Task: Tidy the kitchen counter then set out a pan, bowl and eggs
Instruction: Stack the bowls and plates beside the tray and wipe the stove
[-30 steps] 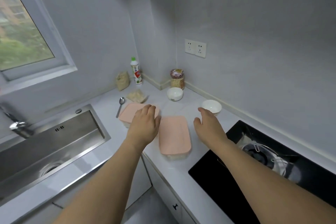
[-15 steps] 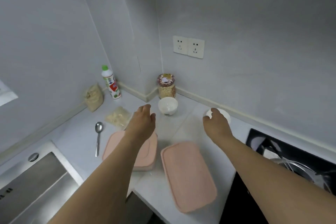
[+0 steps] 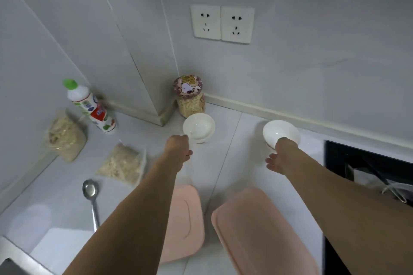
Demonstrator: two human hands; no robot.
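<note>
On a white kitchen counter (image 3: 225,163) in a grey-walled corner, two bare arms reach forward from the bottom of the view. The left hand (image 3: 178,150) is at the near rim of a small white bowl (image 3: 199,127) that stands in front of a cartoon-lidded jar (image 3: 190,96); its fingers are curled at the rim, but whether they pinch the bowl or only touch it cannot be told. The right hand (image 3: 282,155) holds a second white bowl (image 3: 280,133), tilted so its inside faces the camera, with the thumb on the near rim and the other fingers spread loosely below.

Two pink-lidded containers lie nearest the viewer: the left container (image 3: 183,223) is half covered by the left forearm, and the right container (image 3: 257,230) is cut off by the bottom edge. A black stove (image 3: 357,158) at far right is mostly hidden by the right forearm. Left of the arms are a spoon (image 3: 91,196), two clear bags of pale food (image 3: 121,164), and a green-capped bottle (image 3: 89,107).
</note>
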